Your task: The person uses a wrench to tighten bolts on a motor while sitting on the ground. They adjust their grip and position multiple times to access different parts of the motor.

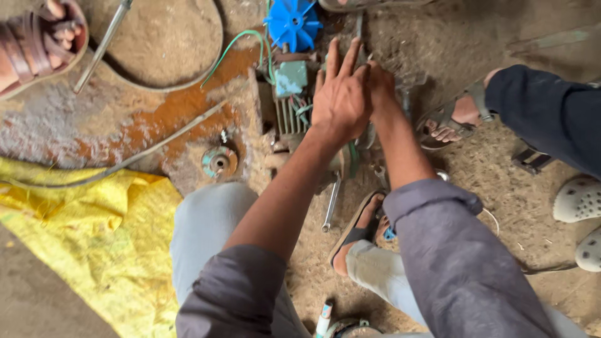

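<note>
**Both hands on a small motor lying on dirt floor**

Lying at about 12 o'clock from the knees: small electric motor point(289, 103), pale green, finned body, long axis running roughly 12 to 6 o'clock. Blue fan point(293, 24) at the far end, pointing towards 12; near end hidden under the forearms.

Left hand point(341, 94) laid flat over the motor's right side, fingers spread and stretched towards 12, palm down, closed round nothing visible. Right hand point(379, 84) just beside it at 3 o'clock, touching it, fingers curled down onto the motor; whether anything is pinched there, cannot tell, hidden by the left hand.

Around: green wire point(235, 44) looping from the motor towards 10 o'clock. Round metal end cap point(219, 161) on the rusty patch at 8 o'clock of the motor, apart from it. Spanner point(330, 203) on the ground at 6 o'clock, partly under the left forearm, long axis near 12 to 6. Yellow sack point(94, 238) well off at 8 o'clock. Thin metal rod point(100, 47) at 10 o'clock. Other people's sandalled feet at upper left point(37, 44) and at 3 o'clock point(454, 119), near the motor; white clogs point(579, 200) further right.
</note>
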